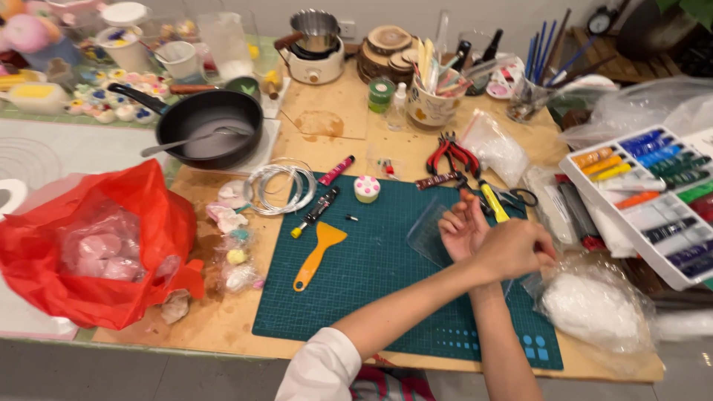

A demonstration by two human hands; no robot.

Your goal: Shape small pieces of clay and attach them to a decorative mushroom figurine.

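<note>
Your arms are crossed over the green mat [371, 275], so watch which hand is which. Your left hand [514, 249] has ended up on the right side, balled into a fist with the knuckles up. I can't tell if there's anything inside it. Your right hand [462, 226] sits just left of it, touching, palm up and fingers loose and spread.

There's 1 small orange bit [466, 196] right at those fingertips, on the far side from you. It's too small to say if it's clay or something else. The right hand is clearly the nearer of the 2.

Under that hand lies a clear plastic sheet [428, 232], thin, glossy and flat on the mat. Just beyond the fingers is a yellow-handled knife [494, 202], its long axis running away from you and slightly left. The crinkly bag [594, 308] of soft white stuff sits near your left fist, to its right. The orange scraper [318, 252], hard plastic, is well apart on the left.
</note>
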